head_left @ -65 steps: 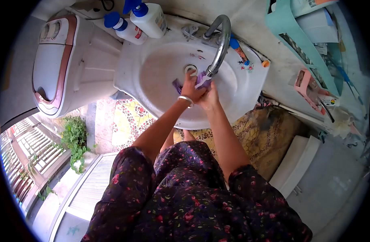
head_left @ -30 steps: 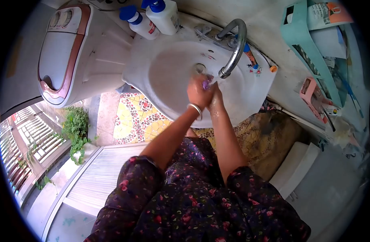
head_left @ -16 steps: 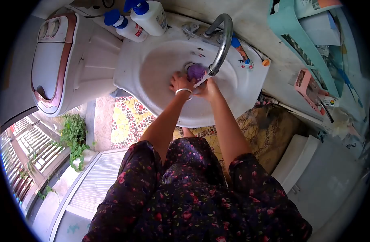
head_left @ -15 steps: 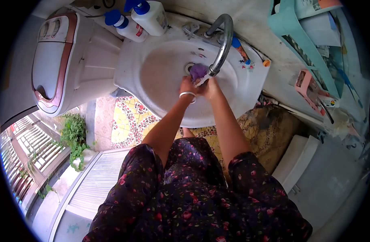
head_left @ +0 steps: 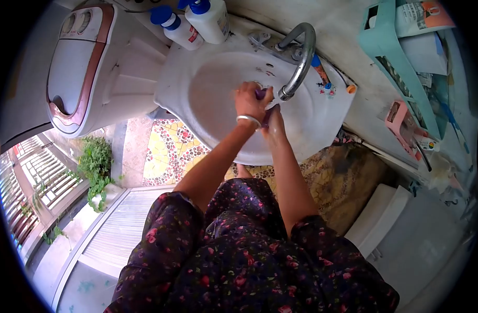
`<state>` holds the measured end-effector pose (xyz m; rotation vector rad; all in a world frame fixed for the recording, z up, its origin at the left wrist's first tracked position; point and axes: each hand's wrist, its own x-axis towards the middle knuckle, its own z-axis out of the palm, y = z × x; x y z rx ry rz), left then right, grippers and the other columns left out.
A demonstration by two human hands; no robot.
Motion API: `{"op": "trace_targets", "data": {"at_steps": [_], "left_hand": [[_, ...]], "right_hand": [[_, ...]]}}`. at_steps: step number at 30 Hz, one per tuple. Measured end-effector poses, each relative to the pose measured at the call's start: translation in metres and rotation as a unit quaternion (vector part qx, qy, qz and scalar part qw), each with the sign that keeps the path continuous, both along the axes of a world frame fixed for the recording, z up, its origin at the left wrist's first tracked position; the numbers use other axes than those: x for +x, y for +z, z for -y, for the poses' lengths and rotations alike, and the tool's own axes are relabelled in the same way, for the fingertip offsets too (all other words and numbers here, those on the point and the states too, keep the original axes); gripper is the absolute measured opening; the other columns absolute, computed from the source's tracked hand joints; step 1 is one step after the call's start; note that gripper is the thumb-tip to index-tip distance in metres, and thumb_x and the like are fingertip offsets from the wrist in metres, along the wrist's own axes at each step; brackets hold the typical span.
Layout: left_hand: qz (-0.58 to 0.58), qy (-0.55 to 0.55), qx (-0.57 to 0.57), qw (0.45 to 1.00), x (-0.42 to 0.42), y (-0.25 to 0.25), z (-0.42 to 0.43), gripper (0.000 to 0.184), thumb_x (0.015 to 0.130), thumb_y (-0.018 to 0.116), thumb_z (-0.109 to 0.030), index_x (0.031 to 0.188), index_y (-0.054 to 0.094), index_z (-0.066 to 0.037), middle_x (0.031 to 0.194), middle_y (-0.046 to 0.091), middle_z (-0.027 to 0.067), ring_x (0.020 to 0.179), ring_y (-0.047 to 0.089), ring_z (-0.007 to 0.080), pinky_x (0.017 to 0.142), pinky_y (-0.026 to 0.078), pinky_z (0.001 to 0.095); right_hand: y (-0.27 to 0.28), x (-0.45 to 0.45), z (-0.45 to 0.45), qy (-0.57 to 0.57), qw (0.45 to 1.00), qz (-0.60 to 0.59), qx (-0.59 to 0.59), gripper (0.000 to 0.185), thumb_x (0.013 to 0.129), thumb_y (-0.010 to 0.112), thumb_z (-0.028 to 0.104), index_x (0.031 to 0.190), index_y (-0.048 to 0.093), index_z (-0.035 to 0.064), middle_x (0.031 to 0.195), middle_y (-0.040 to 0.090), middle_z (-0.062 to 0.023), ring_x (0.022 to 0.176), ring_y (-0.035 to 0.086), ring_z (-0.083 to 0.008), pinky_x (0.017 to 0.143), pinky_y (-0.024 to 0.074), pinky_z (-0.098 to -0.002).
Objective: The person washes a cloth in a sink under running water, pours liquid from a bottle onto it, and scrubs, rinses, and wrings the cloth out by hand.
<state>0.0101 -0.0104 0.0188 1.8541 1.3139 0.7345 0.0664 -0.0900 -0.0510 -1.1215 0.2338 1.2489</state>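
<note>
The work on the purple cloth [head_left: 261,94] looks midway: it is bunched up at the hands over the basin [head_left: 210,86], neither spread out nor laid down — how much is left cannot be told. The left hand [head_left: 250,103] is curled around part of the cloth, which shows between fingers and thumb. The right hand [head_left: 274,124] sits just nearer and to the right, more purple at its fingers — whether it grips is unclear. The tap [head_left: 305,57] ends just right of the cloth
</note>
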Motion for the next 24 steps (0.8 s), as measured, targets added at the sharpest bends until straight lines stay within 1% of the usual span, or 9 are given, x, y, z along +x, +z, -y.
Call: {"op": "trace_targets", "data": {"at_steps": [1, 3, 7, 14, 16, 19, 22, 23, 24], "left_hand": [[0.032, -0.016, 0.019, 0.999, -0.001, 0.022, 0.022, 0.024, 0.071, 0.072, -0.026, 0.076, 0.061, -0.005, 0.082, 0.057, 0.0141, 0.078, 0.055, 0.0349, 0.073, 0.045, 0.0429], [0.062, -0.032, 0.037, 0.997, -0.002, 0.041, 0.043, 0.024, 0.070, 0.072, -0.025, 0.075, 0.060, -0.005, 0.081, 0.058, 0.0140, 0.077, 0.055, 0.0356, 0.071, 0.046, 0.0435], [0.046, -0.120, -0.006, 0.992, 0.000, 0.007, 0.009, 0.030, 0.072, 0.070, -0.031, 0.077, 0.058, -0.005, 0.078, 0.059, 0.0152, 0.074, 0.058, 0.0371, 0.067, 0.046, 0.0450], [-0.156, -0.167, -0.047, 0.972, -0.018, -0.039, -0.070, 0.052, 0.075, 0.066, -0.053, 0.086, 0.059, -0.002, 0.089, 0.058, 0.0159, 0.079, 0.059, 0.0355, 0.074, 0.049, 0.0419], [-0.232, -0.010, 0.057, 0.971, -0.023, -0.059, -0.067, 0.051, 0.072, 0.071, -0.051, 0.083, 0.059, -0.003, 0.105, 0.053, 0.0159, 0.094, 0.055, 0.0356, 0.078, 0.048, 0.0425], [-0.310, -0.030, -0.046, 0.949, -0.018, -0.071, -0.032, 0.044, 0.072, 0.071, -0.044, 0.087, 0.064, -0.003, 0.127, 0.042, 0.0164, 0.111, 0.046, 0.0380, 0.091, 0.044, 0.0438], [-0.099, -0.045, -0.121, 0.987, -0.016, -0.077, 0.011, 0.030, 0.066, 0.076, -0.027, 0.084, 0.068, -0.004, 0.132, 0.042, 0.0115, 0.103, 0.051, 0.0410, 0.090, 0.043, 0.0441], [0.013, -0.111, -0.109, 0.988, -0.016, -0.063, 0.024, 0.028, 0.064, 0.075, -0.023, 0.084, 0.068, -0.006, 0.115, 0.056, 0.0133, 0.098, 0.054, 0.0387, 0.089, 0.042, 0.0444], [0.058, -0.029, -0.119, 0.991, -0.009, -0.038, 0.045, 0.024, 0.064, 0.073, -0.020, 0.080, 0.066, -0.005, 0.094, 0.063, 0.0130, 0.091, 0.057, 0.0338, 0.087, 0.042, 0.0433]], "right_hand": [[-0.002, 0.009, 0.002, 0.057, 0.996, 0.033, 0.058, 0.044, 0.099, 0.034, 0.041, 0.127, 0.043, 0.0081, 0.120, 0.053, -0.0080, 0.109, 0.055, -0.0199, 0.094, 0.0466, -0.0345], [-0.079, 0.028, 0.016, 0.086, 0.867, -0.218, 0.440, 0.045, 0.099, 0.034, 0.039, 0.128, 0.043, 0.0061, 0.120, 0.053, -0.0101, 0.110, 0.055, -0.0208, 0.094, 0.0463, -0.0354], [0.035, -0.003, 0.002, -0.018, 0.998, -0.066, -0.015, 0.041, 0.098, 0.038, 0.036, 0.125, 0.045, 0.0063, 0.120, 0.053, -0.0094, 0.109, 0.055, -0.0200, 0.094, 0.0458, -0.0341], [0.057, 0.004, 0.018, -0.077, 0.997, 0.028, 0.000, 0.037, 0.091, 0.050, 0.022, 0.124, 0.043, 0.0060, 0.118, 0.053, -0.0098, 0.109, 0.053, -0.0237, 0.099, 0.0411, -0.0434], [0.048, 0.019, 0.026, 0.001, 0.974, 0.094, -0.205, 0.038, 0.090, 0.052, 0.025, 0.124, 0.044, 0.0109, 0.113, 0.054, -0.0093, 0.106, 0.054, -0.0266, 0.100, 0.0346, -0.0550], [0.030, 0.020, 0.016, -0.028, 0.951, 0.065, -0.299, 0.037, 0.088, 0.054, 0.031, 0.121, 0.047, 0.0157, 0.111, 0.054, -0.0086, 0.101, 0.054, -0.0277, 0.101, 0.0274, -0.0610], [0.018, 0.033, 0.000, 0.036, 0.980, -0.073, -0.179, 0.036, 0.088, 0.055, 0.040, 0.114, 0.051, 0.0159, 0.106, 0.056, -0.0085, 0.096, 0.056, -0.0260, 0.095, 0.0367, -0.0579], [-0.017, 0.055, 0.002, 0.153, 0.974, -0.169, 0.003, 0.043, 0.086, 0.056, 0.051, 0.108, 0.053, 0.0136, 0.100, 0.058, -0.0077, 0.093, 0.058, -0.0262, 0.083, 0.0456, -0.0561], [-0.007, 0.048, -0.018, 0.065, 0.994, -0.084, -0.013, 0.053, 0.083, 0.057, 0.057, 0.106, 0.053, 0.0088, 0.097, 0.060, -0.0066, 0.092, 0.059, -0.0258, 0.075, 0.0505, -0.0507]]}}
